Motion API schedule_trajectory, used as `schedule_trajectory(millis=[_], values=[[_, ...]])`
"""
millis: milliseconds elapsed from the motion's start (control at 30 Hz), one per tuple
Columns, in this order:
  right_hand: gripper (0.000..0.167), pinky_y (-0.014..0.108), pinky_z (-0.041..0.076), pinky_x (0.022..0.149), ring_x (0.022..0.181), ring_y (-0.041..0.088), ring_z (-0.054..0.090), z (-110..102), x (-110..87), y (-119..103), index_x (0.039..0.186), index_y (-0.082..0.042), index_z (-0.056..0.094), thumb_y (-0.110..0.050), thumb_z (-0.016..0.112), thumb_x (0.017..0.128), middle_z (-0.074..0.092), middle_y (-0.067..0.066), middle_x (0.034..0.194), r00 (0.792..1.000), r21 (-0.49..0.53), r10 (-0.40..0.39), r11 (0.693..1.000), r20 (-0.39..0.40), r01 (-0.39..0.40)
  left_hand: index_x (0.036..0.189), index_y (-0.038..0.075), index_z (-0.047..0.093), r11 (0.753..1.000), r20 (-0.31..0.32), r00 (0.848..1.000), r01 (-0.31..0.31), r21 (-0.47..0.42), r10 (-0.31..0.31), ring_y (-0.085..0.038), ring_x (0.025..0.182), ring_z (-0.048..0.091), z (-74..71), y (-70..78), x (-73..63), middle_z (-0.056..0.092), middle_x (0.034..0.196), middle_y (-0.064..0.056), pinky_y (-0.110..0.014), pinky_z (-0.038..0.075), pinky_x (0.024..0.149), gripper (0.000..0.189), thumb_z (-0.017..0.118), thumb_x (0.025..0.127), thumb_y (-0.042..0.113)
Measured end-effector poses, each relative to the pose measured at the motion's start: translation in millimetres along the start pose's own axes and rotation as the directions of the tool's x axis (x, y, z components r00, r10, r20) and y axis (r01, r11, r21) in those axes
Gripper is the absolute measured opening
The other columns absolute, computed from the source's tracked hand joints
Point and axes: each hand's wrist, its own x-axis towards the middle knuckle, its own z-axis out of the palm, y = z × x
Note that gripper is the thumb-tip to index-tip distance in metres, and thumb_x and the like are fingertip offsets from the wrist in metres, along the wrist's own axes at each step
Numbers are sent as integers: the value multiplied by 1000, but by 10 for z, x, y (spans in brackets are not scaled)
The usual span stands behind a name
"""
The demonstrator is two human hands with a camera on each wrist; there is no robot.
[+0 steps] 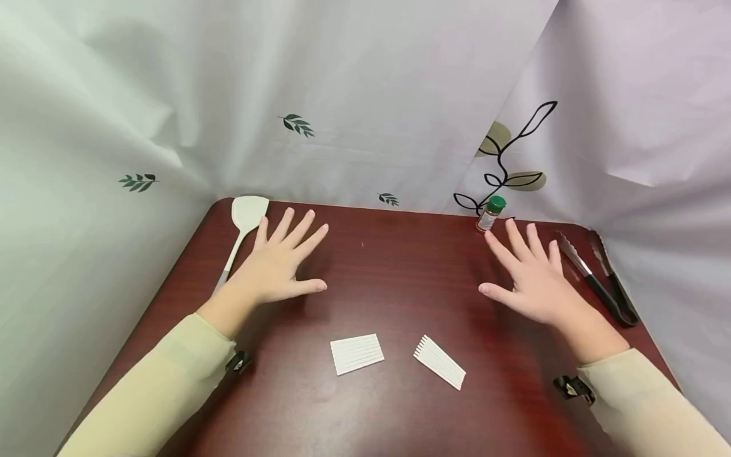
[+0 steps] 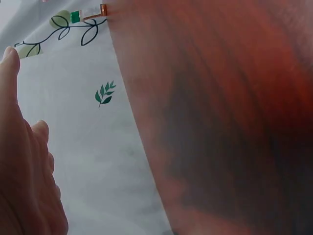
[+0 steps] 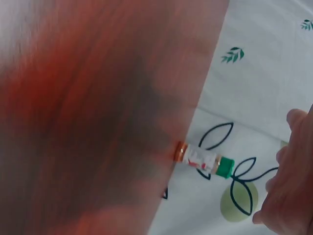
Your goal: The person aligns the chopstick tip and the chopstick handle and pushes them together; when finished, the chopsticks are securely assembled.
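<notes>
My left hand (image 1: 268,266) is held over the table's left side with its fingers spread, holding nothing. Nearest to it is a white spatula (image 1: 248,212) with a grey handle end, partly covered by the hand and forearm. On the right, my right hand (image 1: 533,282) is spread the same way, also holding nothing. Just beyond its fingertips a green-capped spice jar (image 1: 487,219) stands at the table's back edge; the right wrist view shows the jar (image 3: 200,159) too. Black-handled metal tongs (image 1: 599,282) lie spread apart to the right of that hand.
Two flat groups of thin white sticks lie near the middle front: a left group (image 1: 357,354) and a right group (image 1: 440,362). Under everything is a dark red-brown table (image 1: 388,273). White leaf-patterned sheeting (image 1: 365,114) hangs behind and along both sides.
</notes>
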Motion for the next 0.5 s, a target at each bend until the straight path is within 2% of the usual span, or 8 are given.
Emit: schedule_trajectory(millis=[133, 267, 367, 500], values=[[95, 82, -7, 114, 160, 50, -7, 92, -17, -86, 172, -25, 22, -62, 67, 98, -4, 14, 178, 999, 113, 35, 993, 11, -36, 173, 29, 19, 999, -6, 1000, -7, -43, 7, -41, 163, -3, 62, 35, -32, 0, 179, -5, -78, -1, 119, 99, 55, 95, 78], [88, 82, 2, 115, 160, 52, 5, 218, -42, -199, 168, -16, 36, -55, 72, 97, 7, 21, 177, 998, 222, 67, 973, 0, -66, 169, 26, 34, 995, -40, 999, -31, -93, 27, -42, 162, 7, 150, 98, -77, 9, 179, -8, -76, 4, 120, 88, 62, 97, 68], [82, 81, 12, 116, 156, 55, 15, 334, -67, -259, 161, -8, 46, -49, 75, 97, 18, 27, 173, 997, 270, 73, 960, -13, -67, 164, 24, 46, 991, -55, 998, -38, -131, 31, -42, 161, 13, 211, 145, -121, 19, 177, -10, -75, 5, 120, 80, 68, 96, 60], [75, 77, 19, 116, 153, 57, 22, 481, -107, -297, 154, -3, 53, -45, 76, 97, 27, 30, 169, 997, 297, 77, 952, -20, -68, 160, 23, 51, 983, -56, 998, -31, -181, 21, -41, 161, 17, 282, 186, -184, 28, 174, -10, -75, 5, 120, 75, 71, 95, 55]])
